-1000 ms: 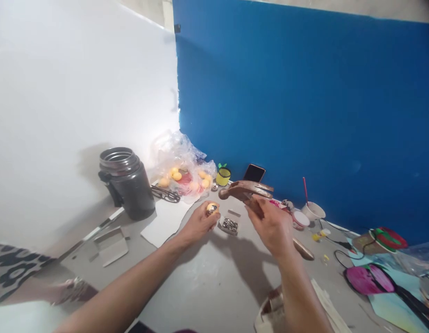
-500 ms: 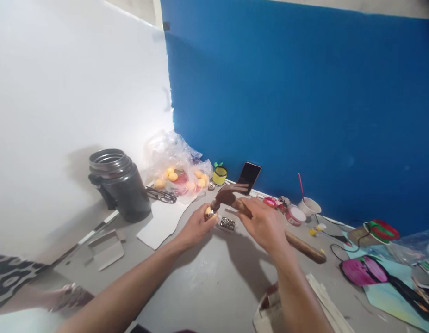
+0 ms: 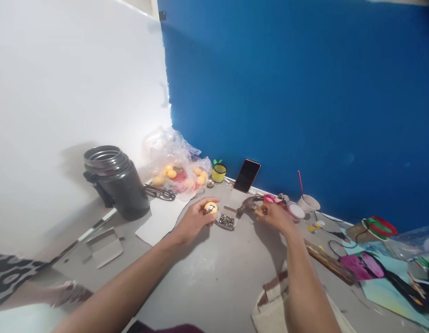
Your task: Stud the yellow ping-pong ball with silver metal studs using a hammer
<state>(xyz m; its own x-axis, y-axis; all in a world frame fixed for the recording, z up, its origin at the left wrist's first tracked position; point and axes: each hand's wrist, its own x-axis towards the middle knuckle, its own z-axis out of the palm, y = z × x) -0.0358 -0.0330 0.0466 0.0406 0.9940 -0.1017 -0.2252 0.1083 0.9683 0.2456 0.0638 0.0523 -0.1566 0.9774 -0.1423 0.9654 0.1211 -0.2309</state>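
My left hand [image 3: 195, 220] is closed round a small yellow ball [image 3: 210, 208] with several shiny metal tack heads on its upper side. Just right of it a small open box [image 3: 226, 221] full of metal tacks stands on the table. My right hand [image 3: 275, 216] grips a claw hammer [image 3: 248, 205] close below its head. The hammer's wooden handle runs under my forearm and comes out at the right. Whether the hammer head touches the table I cannot tell.
At the left stand a dark open flask [image 3: 119, 185], folded glasses [image 3: 160, 192] on white paper [image 3: 153, 224] and a plastic bag [image 3: 176, 159] with yellow balls. A phone [image 3: 247, 175] leans on the blue wall. A cup [image 3: 308, 204], scissors [image 3: 405, 289] and a cloth bag [image 3: 270, 307] are at the right.
My right hand has moved the hammer away from the ball, right and lower. The ball has turned more into view in my left hand, and the tack box shows fully.
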